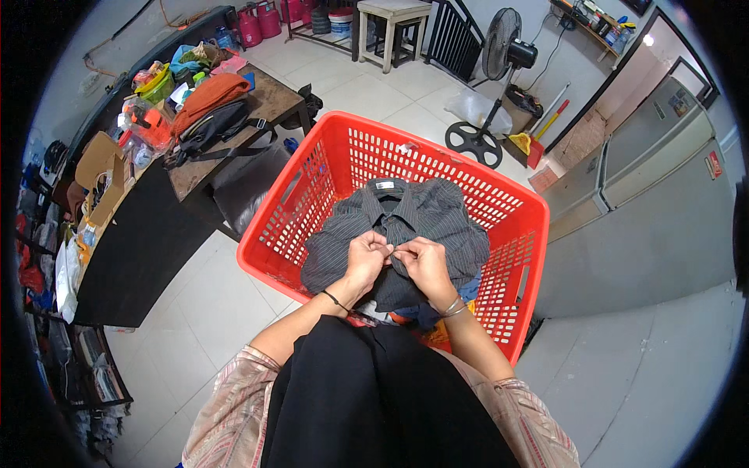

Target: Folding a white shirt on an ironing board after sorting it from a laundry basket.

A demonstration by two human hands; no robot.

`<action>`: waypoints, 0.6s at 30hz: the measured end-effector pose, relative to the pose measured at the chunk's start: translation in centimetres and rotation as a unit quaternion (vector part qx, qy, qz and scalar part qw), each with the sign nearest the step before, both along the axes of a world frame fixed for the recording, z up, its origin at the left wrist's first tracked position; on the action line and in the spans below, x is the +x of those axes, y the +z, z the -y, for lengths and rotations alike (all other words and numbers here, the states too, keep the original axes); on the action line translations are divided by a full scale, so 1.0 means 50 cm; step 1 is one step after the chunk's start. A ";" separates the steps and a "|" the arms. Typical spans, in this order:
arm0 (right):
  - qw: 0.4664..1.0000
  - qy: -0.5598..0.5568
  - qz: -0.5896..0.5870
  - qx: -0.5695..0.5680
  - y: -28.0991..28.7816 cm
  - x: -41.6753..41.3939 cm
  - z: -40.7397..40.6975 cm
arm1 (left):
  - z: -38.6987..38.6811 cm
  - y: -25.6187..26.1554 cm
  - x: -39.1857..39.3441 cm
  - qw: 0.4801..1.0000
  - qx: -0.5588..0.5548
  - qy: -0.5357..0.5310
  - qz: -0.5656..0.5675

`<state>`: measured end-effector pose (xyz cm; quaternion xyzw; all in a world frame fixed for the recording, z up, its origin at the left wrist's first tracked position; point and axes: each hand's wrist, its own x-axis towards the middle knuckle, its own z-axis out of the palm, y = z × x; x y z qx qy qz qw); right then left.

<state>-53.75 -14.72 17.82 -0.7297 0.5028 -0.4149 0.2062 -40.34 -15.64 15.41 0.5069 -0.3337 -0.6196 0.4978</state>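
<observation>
A dark grey pinstriped button-up shirt (450, 210) lies spread in a red plastic laundry basket (327, 140), its collar pointing away from me. My left hand (368, 257) pinches one edge of the shirt's front placket just below the collar. Close beside it, my right hand (422, 262) pinches the placket from the other side, the fingertips of both hands almost meeting. Any button between the fingers is too small to make out. Under the shirt, other garments show, among them a blue cloth (470, 289) and bits of orange, white and yellow.
A table (275, 96) at the left carries a black bag (216, 126), an orange cloth (210, 96) and other clutter. A pedestal fan (488, 111) stands beyond the basket, near a broom and dustpan (535, 152). To the right is a grey refrigerator (649, 234).
</observation>
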 end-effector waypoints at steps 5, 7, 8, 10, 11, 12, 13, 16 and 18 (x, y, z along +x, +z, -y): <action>0.998 0.017 0.018 0.058 0.019 0.000 -0.004 | -0.004 0.007 0.002 0.999 0.009 -0.005 -0.039; 1.000 0.017 -0.001 0.017 0.008 -0.001 -0.002 | -0.006 0.007 0.002 0.999 0.006 -0.013 -0.042; 0.999 0.015 -0.020 -0.024 0.003 -0.002 -0.003 | -0.007 0.006 0.001 0.999 0.001 -0.018 -0.046; 0.999 0.016 -0.037 -0.029 0.006 0.004 -0.007 | -0.007 0.007 0.003 0.999 -0.005 -0.022 -0.049; 0.998 0.016 -0.056 -0.034 0.006 0.008 -0.010 | -0.007 0.008 0.004 0.999 0.004 -0.018 -0.041; 0.998 0.015 -0.055 -0.034 0.005 0.011 -0.013 | -0.007 0.008 0.005 0.999 0.013 -0.015 -0.033; 0.997 0.004 -0.066 -0.043 0.002 0.014 -0.015 | -0.006 0.007 0.006 0.999 0.013 -0.016 -0.032; 0.995 -0.005 -0.085 -0.062 -0.001 0.018 -0.018 | 0.000 -0.003 0.008 1.000 0.013 -0.004 -0.028; 0.993 -0.002 -0.092 -0.071 -0.003 0.019 -0.017 | 0.005 -0.009 0.008 0.999 -0.003 0.014 -0.039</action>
